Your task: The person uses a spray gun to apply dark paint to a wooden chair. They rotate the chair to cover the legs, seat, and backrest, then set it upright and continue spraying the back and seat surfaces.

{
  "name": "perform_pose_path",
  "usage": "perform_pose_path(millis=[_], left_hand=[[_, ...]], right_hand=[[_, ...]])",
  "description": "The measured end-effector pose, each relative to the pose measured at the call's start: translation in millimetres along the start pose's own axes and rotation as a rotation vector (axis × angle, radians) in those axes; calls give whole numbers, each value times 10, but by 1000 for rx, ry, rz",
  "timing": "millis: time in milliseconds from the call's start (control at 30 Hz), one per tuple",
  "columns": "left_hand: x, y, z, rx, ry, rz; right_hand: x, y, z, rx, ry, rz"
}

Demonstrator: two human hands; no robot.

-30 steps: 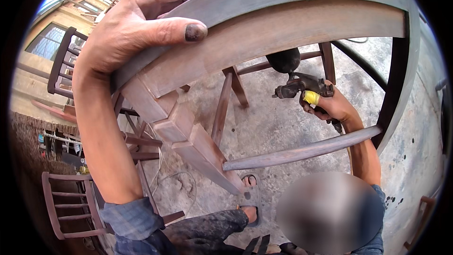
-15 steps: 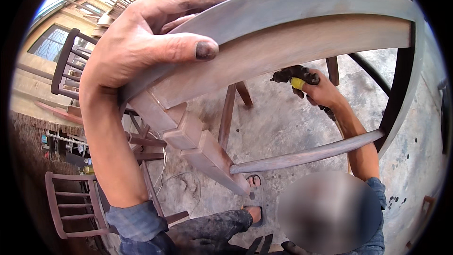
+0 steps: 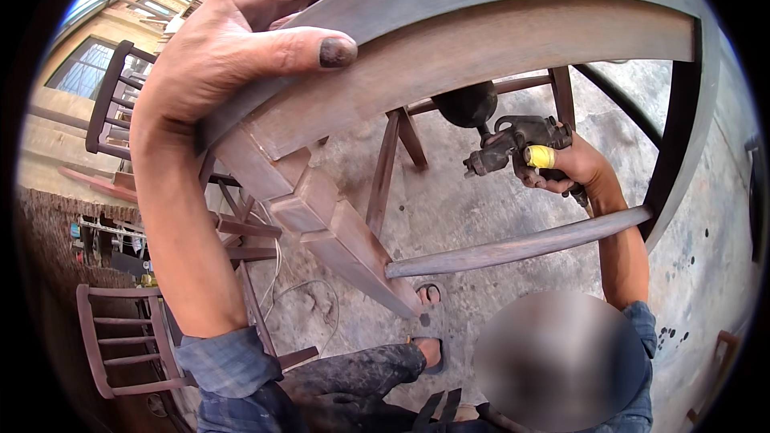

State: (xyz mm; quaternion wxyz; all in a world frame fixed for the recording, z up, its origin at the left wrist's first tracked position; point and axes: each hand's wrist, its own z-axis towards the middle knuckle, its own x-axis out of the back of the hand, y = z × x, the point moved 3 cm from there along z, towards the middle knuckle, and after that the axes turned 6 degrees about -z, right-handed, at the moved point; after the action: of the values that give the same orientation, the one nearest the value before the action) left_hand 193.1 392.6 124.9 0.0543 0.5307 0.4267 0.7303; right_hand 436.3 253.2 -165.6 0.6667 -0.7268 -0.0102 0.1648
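Note:
My left hand (image 3: 241, 44) grips the curved rim of a round-edged wooden table (image 3: 481, 52), thumb over the near side and fingers over the far side. Its surface is brown with a greyish cast. A stepped leg (image 3: 317, 212) slants down from its left end, and a rounded stretcher (image 3: 513, 242) runs to the right from that leg. Beyond the stretcher and below the apron, my right hand (image 3: 573, 164) is wrapped round a dark spray gun (image 3: 509, 146). Its nozzle points left, its black cup is partly hidden behind the apron, and yellow tape circles one finger.
Dark slatted wooden chairs (image 3: 132, 341) stand at the left, with more wooden frames at the top. A pale cable (image 3: 335, 313) lies on the stained concrete floor (image 3: 449, 216). My sandalled foot (image 3: 429, 349) is below the stretcher. A blurred round patch covers the lower right.
The spray gun has come down and out from behind the apron, showing its body and cup. The table and my left hand have shifted slightly up in view.

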Motion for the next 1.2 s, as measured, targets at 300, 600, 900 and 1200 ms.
perform_pose_path(millis=[300, 600, 900, 1200], left_hand=[[5, -10, -6, 41, 15, -51], [45, -32, -57, 99, 96, -60], [138, -141, -8, 83, 138, -47], [167, -126, -2, 48, 148, 82]], right_hand=[[-128, 8, -186, -37, -54, 46], [-125, 114, -118, -14, 198, -228], [-277, 342, -172, -75, 286, -116], [-433, 644, -349, -1, 350, -201]])
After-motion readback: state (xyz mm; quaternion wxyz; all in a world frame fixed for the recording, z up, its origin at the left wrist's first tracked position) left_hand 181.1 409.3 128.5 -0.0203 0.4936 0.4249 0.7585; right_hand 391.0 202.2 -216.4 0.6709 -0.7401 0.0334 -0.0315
